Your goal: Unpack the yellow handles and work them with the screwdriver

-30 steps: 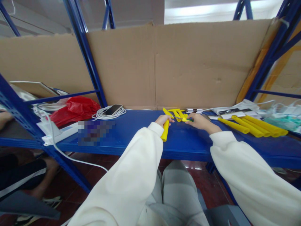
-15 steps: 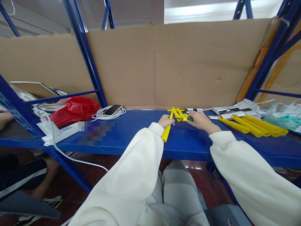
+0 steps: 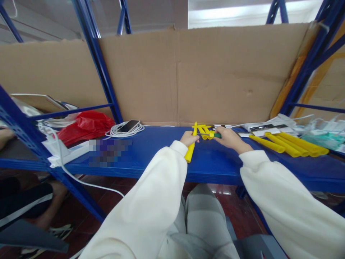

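My left hand [image 3: 188, 139] is closed around a yellow tube [image 3: 190, 153], which slants upright over the blue shelf. In my right hand [image 3: 228, 138] is a screwdriver [image 3: 217, 135]; its green handle shows at the fingertips. The thin metal shaft runs leftward to the tube by my left fingers. Whether the tip touches the tube or enters it, I cannot tell. Just behind the shaft lie several small yellow pieces [image 3: 205, 130], partly hidden by my hands.
More yellow tubes [image 3: 293, 144] lie at the right, beside clear plastic bags [image 3: 327, 131]. Leftward are a phone [image 3: 129, 126] on a coiled white cable [image 3: 114, 132], a red bag [image 3: 86, 126] and a power strip [image 3: 77, 150]. Cardboard [image 3: 215, 72] stands behind. A seated person's leg [image 3: 51, 201] shows lower left.
The upper end of the yellow tube has tipped slightly to the left. Both hands keep their holds in nearly the same place.
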